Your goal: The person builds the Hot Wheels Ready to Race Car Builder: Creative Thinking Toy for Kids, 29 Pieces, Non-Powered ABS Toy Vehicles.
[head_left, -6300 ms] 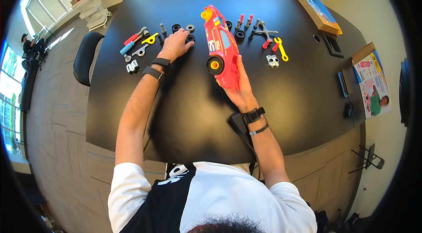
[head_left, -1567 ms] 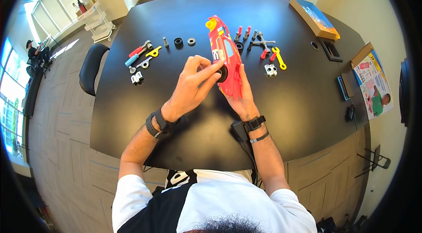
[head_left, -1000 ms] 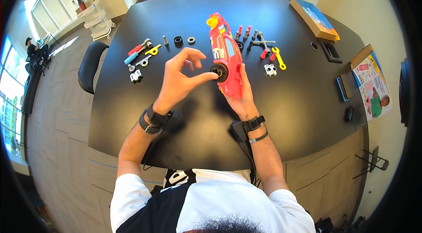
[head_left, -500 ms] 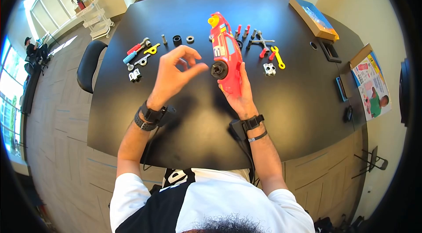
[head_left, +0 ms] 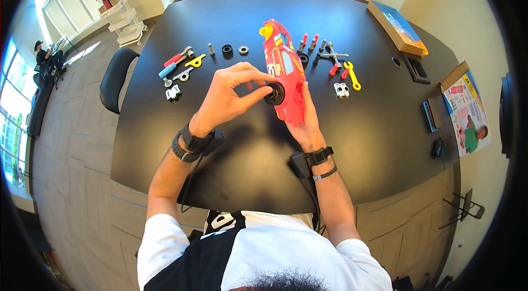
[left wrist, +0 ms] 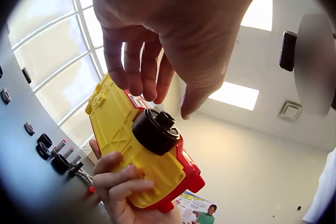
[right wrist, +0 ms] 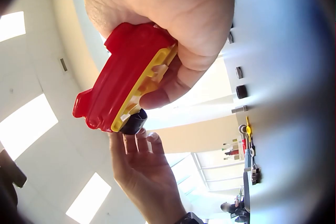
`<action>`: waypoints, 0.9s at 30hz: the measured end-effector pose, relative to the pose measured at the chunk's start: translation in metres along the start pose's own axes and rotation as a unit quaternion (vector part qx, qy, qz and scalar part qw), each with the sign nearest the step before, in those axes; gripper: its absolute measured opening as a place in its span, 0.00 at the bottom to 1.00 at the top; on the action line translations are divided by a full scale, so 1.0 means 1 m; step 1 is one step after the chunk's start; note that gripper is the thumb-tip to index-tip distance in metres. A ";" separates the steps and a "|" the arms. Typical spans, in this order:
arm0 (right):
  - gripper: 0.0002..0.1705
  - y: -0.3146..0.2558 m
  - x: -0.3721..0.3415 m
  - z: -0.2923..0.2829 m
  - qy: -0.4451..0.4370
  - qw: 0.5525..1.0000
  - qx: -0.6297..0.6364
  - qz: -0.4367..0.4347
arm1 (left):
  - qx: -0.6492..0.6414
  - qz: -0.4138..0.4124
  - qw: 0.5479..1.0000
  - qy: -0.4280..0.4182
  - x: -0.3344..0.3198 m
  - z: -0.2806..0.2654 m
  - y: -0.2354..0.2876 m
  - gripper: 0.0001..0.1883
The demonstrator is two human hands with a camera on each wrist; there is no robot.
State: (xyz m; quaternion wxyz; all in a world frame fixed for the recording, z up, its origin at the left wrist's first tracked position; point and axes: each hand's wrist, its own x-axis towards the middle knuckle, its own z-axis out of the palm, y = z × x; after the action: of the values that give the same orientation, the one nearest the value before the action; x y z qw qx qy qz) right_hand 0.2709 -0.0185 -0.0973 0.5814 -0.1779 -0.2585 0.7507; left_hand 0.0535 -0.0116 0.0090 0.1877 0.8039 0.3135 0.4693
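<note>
My right hand (head_left: 308, 123) holds a red toy car (head_left: 289, 79) from beneath, nose tilted up, above the table. In the left wrist view its yellow underside (left wrist: 118, 129) shows, with the right hand's fingers curled against it. A black wheel (head_left: 275, 94) with a small black knob (left wrist: 166, 119) at its centre sits on the car's side facing my left hand (head_left: 228, 93). That hand's thumb and index fingertips are right at the wheel in the head view. From the left wrist, its loosely bent fingers stand just off the knob.
On the dark table (head_left: 258, 170) lie a ratchet-like tool (head_left: 187, 52), a blue-handled screwdriver (head_left: 168, 70), black rings (head_left: 227, 48), a grey cross wrench (head_left: 333, 56) and a yellow wrench (head_left: 352, 75). An open box (head_left: 397, 28) stands at the back right. A chair (head_left: 118, 79) is at the left.
My left hand came from the rings on the table to the car's wheel, drew slightly back, and is at it again. The wheel's yellow centre is now covered by a black piece.
</note>
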 end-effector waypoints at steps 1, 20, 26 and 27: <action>0.37 0.000 0.000 -0.001 -0.007 1.000 -0.004 0.006 | -0.001 0.001 1.000 -0.001 0.001 -0.001 0.004 0.11; 0.41 -0.005 -0.002 -0.002 -0.040 0.999 -0.003 -0.001 | 0.098 0.034 0.995 -0.005 -0.007 0.004 0.017 0.14; 0.38 -0.006 -0.004 0.006 -0.019 1.000 0.002 0.003 | 0.112 -0.004 0.994 -0.002 -0.007 0.009 0.023 0.12; 0.39 -0.004 -0.003 0.003 -0.021 1.000 -0.008 -0.001 | 0.111 0.000 0.994 0.009 -0.009 0.011 0.019 0.11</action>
State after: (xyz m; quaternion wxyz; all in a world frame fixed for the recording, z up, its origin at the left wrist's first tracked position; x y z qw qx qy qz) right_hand 0.2733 -0.0212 -0.0920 0.5751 -0.1667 -0.2768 0.7516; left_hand 0.0665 -0.0317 0.0095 0.0939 0.8155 0.3653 0.4390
